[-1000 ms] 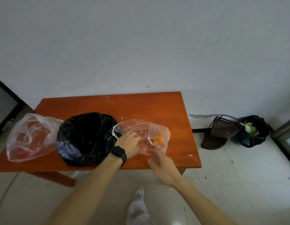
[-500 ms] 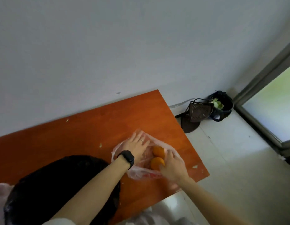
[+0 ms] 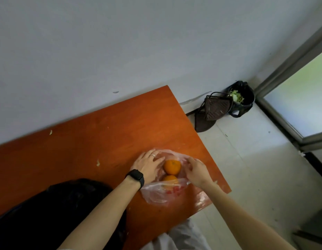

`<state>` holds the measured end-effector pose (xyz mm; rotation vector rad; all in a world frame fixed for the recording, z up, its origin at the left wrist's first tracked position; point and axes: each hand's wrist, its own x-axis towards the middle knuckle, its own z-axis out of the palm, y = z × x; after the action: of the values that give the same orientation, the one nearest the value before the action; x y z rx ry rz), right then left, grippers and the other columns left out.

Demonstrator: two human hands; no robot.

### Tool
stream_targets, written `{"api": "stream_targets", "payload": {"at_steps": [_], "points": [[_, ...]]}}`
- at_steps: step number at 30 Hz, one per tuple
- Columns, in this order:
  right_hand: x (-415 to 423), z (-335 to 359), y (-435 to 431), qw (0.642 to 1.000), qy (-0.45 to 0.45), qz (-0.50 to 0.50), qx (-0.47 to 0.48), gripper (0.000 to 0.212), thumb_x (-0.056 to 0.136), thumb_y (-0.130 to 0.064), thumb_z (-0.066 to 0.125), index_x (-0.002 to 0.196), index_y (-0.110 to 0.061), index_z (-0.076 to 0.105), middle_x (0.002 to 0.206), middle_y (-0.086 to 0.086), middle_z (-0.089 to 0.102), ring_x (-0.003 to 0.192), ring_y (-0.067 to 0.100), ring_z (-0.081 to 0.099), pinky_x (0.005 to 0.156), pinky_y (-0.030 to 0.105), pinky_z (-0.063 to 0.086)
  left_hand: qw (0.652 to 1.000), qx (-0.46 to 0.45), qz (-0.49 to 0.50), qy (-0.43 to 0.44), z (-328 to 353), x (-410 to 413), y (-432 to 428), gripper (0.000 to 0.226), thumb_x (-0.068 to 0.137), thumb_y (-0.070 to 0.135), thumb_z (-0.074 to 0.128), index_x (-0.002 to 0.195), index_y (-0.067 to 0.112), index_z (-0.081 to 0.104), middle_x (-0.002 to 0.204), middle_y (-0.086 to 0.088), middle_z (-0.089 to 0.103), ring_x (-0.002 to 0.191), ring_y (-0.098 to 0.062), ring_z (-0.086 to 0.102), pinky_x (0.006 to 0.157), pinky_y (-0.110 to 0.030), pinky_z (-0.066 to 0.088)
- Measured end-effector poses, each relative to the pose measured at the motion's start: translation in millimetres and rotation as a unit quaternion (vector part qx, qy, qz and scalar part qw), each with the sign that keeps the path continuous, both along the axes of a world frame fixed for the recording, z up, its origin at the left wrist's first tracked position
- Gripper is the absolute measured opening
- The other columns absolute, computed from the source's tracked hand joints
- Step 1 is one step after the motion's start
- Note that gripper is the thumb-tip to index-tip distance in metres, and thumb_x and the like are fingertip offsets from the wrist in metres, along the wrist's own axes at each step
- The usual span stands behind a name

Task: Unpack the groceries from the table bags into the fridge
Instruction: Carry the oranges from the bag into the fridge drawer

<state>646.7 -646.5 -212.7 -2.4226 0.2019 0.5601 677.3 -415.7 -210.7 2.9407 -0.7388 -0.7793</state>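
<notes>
Orange-brown wood, glossy and flecked with pale scraps, makes up the worktop [image 3: 102, 141], which stands against a plain grey-white wall. Near its right corner lies a clear plastic bag [image 3: 154, 195] holding two oranges [image 3: 172, 166], one behind the other. The left hand [image 3: 149, 166] rests flat on the bag's left side, fingers straight. The right hand [image 3: 197, 171] curls over the bag's right edge; I cannot tell whether it pinches the plastic. A black bag [image 3: 57, 213] sits at the left. On the pale tiled floor, a brown dustpan [image 3: 217, 109] leans beside a bin [image 3: 246, 103] of green scraps.
</notes>
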Motion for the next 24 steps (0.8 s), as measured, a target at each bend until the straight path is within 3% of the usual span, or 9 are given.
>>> {"api": "stream_targets", "payload": {"at_steps": [4,7,10,12,14,16,18,20,24], "points": [[15,-20,-4,0.995,0.068,-0.074,0.02,0.025,0.098,-0.03,0.059,0.116,-0.018,0.071,0.098,0.005,0.073,0.087,0.025,0.067,0.071,0.028,0.05,0.999,0.049,-0.018,-0.009,-4,15,-7,0.051,0.101,0.038,0.037,0.151,0.029,0.034,0.157,-0.004,0.028,0.139,-0.028,0.027,0.106,-0.044,0.03],[25,-22,-13,0.88,0.262,-0.296,0.265,0.022,0.091,-0.019,0.072,0.102,0.0,0.071,0.077,0.014,0.07,0.06,0.022,0.064,0.056,0.03,0.056,0.994,-0.031,0.072,0.078,-18,12,-11,0.048,0.102,0.031,0.038,0.149,0.029,0.035,0.151,-0.001,0.034,0.134,-0.027,0.031,0.094,-0.042,0.046],[20,-13,-26,0.812,0.303,-0.328,0.375,0.02,0.089,-0.013,0.073,0.105,-0.003,0.07,0.096,0.014,0.073,0.078,0.024,0.073,0.067,0.031,0.06,0.975,-0.122,0.146,0.115,-19,4,-10,0.05,0.097,0.025,0.044,0.145,0.039,0.037,0.149,0.003,0.042,0.127,-0.024,0.043,0.09,-0.039,0.05],[10,-6,-31,0.899,0.219,-0.232,0.3,0.033,0.085,-0.015,0.077,0.117,-0.011,0.069,0.106,0.008,0.076,0.091,0.022,0.074,0.073,0.03,0.06,0.972,-0.143,0.138,0.122,-13,-3,-6,0.051,0.098,0.025,0.044,0.147,0.038,0.035,0.151,0.003,0.042,0.126,-0.024,0.048,0.091,-0.036,0.049],[-5,9,-32,0.987,0.06,-0.092,0.12,0.033,0.085,-0.025,0.076,0.118,-0.024,0.069,0.11,-0.009,0.073,0.092,0.009,0.071,0.079,0.025,0.058,0.986,-0.124,0.073,0.079,-4,-10,2,0.058,0.099,0.031,0.045,0.154,0.03,0.028,0.158,0.002,0.035,0.146,-0.02,0.028,0.119,-0.037,0.026],[-26,23,-28,0.994,-0.095,-0.028,0.053,0.02,0.091,-0.029,0.069,0.111,-0.03,0.069,0.111,-0.013,0.07,0.084,0.007,0.069,0.072,0.025,0.058,0.994,-0.106,-0.016,-0.007,1,-15,12,0.071,0.092,0.047,0.048,0.156,0.025,0.026,0.159,0.0,0.034,0.15,-0.02,0.021,0.123,-0.04,0.009],[-43,29,-20,0.974,-0.222,0.036,0.0,0.023,0.093,-0.036,0.064,0.112,-0.025,0.068,0.125,-0.006,0.063,0.1,0.015,0.066,0.076,0.03,0.059,0.991,-0.082,-0.083,-0.071,0,-19,16,0.087,0.083,0.066,0.048,0.156,0.023,0.027,0.158,-0.002,0.036,0.146,-0.023,0.029,0.119,-0.047,0.017],[-50,22,-12,0.966,-0.217,0.12,-0.066,0.054,0.088,-0.05,0.065,0.133,-0.021,0.056,0.145,0.003,0.046,0.129,0.026,0.046,0.096,0.04,0.052,0.99,-0.039,-0.122,-0.06,-2,-21,15,0.104,0.076,0.081,0.043,0.158,0.022,0.021,0.162,-0.005,0.027,0.146,-0.027,0.023,0.116,-0.05,0.018],[-44,-1,-14,0.968,0.045,0.213,-0.126,0.127,0.072,-0.067,0.069,0.155,-0.03,-0.019,0.165,0.003,-0.02,0.151,0.034,0.002,0.118,0.05,0.026,0.993,0.021,-0.116,-0.001,-13,-25,8,0.125,0.066,0.091,0.045,0.156,0.029,-0.017,0.166,-0.008,-0.006,0.152,-0.033,0.001,0.12,-0.055,0.004]]}}
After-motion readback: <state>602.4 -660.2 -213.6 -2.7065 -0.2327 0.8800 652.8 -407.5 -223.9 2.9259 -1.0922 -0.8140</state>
